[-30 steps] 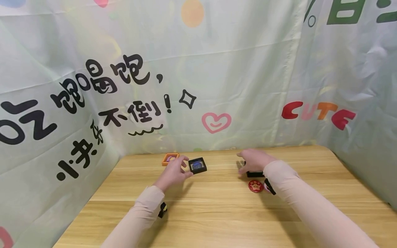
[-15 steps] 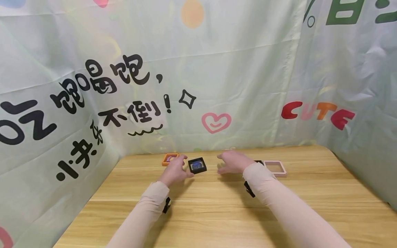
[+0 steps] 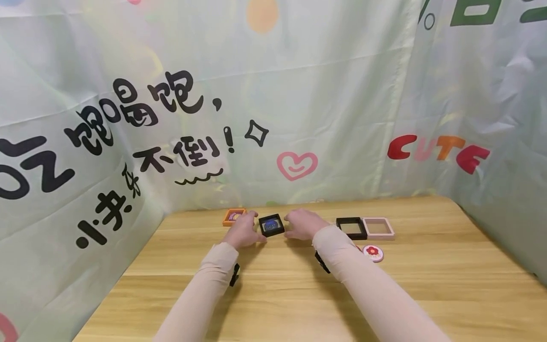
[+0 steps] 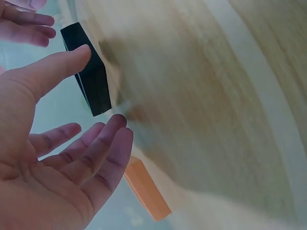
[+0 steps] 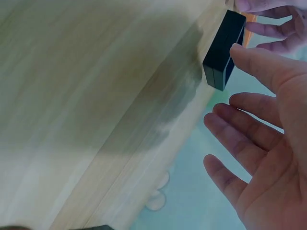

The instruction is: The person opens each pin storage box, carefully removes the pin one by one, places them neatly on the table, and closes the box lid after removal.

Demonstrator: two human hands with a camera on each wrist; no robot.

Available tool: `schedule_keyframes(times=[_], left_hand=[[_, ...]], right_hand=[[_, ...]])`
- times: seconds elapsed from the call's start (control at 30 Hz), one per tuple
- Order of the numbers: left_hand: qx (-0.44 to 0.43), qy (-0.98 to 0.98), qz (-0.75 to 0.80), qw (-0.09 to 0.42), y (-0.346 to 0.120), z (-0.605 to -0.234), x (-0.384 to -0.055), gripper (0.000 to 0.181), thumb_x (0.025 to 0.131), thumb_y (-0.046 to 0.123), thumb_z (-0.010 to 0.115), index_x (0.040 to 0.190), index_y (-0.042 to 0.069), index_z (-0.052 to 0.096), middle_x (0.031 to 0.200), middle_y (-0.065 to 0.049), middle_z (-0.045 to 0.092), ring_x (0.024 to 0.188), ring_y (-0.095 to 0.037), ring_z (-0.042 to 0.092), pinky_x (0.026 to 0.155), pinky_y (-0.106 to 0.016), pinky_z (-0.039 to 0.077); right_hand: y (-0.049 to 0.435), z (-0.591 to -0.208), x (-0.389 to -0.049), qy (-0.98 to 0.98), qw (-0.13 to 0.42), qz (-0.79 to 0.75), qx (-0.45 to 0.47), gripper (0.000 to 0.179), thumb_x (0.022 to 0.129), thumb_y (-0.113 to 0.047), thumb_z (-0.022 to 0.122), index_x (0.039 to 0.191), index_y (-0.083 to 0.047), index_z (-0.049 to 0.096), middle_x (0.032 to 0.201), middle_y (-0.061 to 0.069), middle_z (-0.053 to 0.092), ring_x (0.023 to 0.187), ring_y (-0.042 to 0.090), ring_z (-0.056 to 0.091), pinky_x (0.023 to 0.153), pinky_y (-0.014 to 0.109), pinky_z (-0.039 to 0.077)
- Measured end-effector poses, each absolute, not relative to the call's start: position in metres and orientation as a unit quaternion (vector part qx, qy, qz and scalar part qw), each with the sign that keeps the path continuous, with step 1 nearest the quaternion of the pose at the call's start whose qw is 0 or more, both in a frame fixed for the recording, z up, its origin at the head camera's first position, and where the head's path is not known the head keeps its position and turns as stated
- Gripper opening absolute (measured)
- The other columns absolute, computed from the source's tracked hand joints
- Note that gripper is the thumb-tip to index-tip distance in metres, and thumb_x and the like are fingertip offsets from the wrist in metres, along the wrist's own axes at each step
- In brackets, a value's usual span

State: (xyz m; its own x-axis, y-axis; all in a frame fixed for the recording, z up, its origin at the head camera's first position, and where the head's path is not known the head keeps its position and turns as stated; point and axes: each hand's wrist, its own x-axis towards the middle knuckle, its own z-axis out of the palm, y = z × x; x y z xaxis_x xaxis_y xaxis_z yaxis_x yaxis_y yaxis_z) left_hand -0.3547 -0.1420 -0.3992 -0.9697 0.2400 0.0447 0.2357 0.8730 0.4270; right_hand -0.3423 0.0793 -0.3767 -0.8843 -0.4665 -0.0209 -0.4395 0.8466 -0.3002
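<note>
A small black square display case (image 3: pixel 273 234) with a blue badge (image 3: pixel 271 223) inside lies on the table between the two hands. My left hand (image 3: pixel 242 231) is at its left side, fingers spread; my right hand (image 3: pixel 305 224) is at its right side in the same way. In the left wrist view the thumb overlaps the black case (image 4: pixel 96 86), and the fingers lie apart from it. The right wrist view has the right thumb tip overlapping the case (image 5: pixel 223 50); whether it touches cannot be told. Behind the left hand sits an orange case (image 3: pixel 226 220) with a badge in it.
Toward the right, a black frame (image 3: pixel 364 229) and a pink frame (image 3: pixel 379 237) stand side by side. In front lies a round badge with a red flower (image 3: pixel 373 253); a red badge is mostly hidden by the right sleeve. A printed cloth (image 3: pixel 342 109) hangs behind the table (image 3: pixel 273 294).
My right hand has moved left from over the black frame at the right to the right side of the black case. The left hand has shifted slightly right. The case stays put.
</note>
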Motion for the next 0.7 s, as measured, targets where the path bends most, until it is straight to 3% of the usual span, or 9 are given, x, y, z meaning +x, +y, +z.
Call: schedule_keyframes(times=[0.17, 0.27, 0.37, 0.7], left_hand=[[0.116, 0.97, 0.212, 0.01, -0.138, -0.4, -0.359, 0.089, 0.077, 0.023, 0.099, 0.149, -0.003, 0.053, 0.123, -0.021, 0.069, 0.115, -0.034, 0.064, 0.107, -0.051, 0.055], [0.113, 0.972, 0.205, 0.012, -0.135, -0.401, -0.36, 0.089, 0.078, 0.023, 0.098, 0.149, -0.004, 0.053, 0.13, -0.023, 0.069, 0.119, -0.036, 0.066, 0.11, -0.051, 0.055], [0.106, 0.975, 0.193, 0.014, -0.133, -0.401, -0.361, 0.088, 0.079, 0.026, 0.097, 0.149, -0.004, 0.053, 0.136, -0.025, 0.068, 0.124, -0.037, 0.066, 0.112, -0.05, 0.055], [0.089, 0.98, 0.177, 0.024, -0.133, -0.4, -0.365, 0.089, 0.081, 0.029, 0.096, 0.151, -0.004, 0.052, 0.136, -0.025, 0.069, 0.12, -0.035, 0.068, 0.111, -0.049, 0.055]], right_hand=[[0.069, -0.377, -0.342, 0.96, 0.031, -0.137, -0.242, 0.038, 0.096, -0.023, 0.082, 0.123, 0.003, 0.074, 0.121, 0.017, 0.077, 0.111, 0.032, 0.072, 0.105, 0.05, 0.059], [0.064, -0.379, -0.343, 0.961, 0.02, -0.134, -0.243, 0.026, 0.094, -0.02, 0.084, 0.109, 0.0, 0.076, 0.104, 0.012, 0.078, 0.09, 0.024, 0.068, 0.091, 0.047, 0.06], [0.061, -0.381, -0.344, 0.962, 0.012, -0.129, -0.241, 0.022, 0.093, -0.02, 0.085, 0.104, -0.002, 0.077, 0.102, 0.011, 0.078, 0.085, 0.02, 0.066, 0.087, 0.045, 0.06], [0.055, -0.388, -0.347, 0.962, -0.004, -0.115, -0.246, 0.018, 0.092, -0.014, 0.085, 0.104, -0.001, 0.08, 0.106, 0.017, 0.08, 0.091, 0.027, 0.073, 0.089, 0.047, 0.063]])
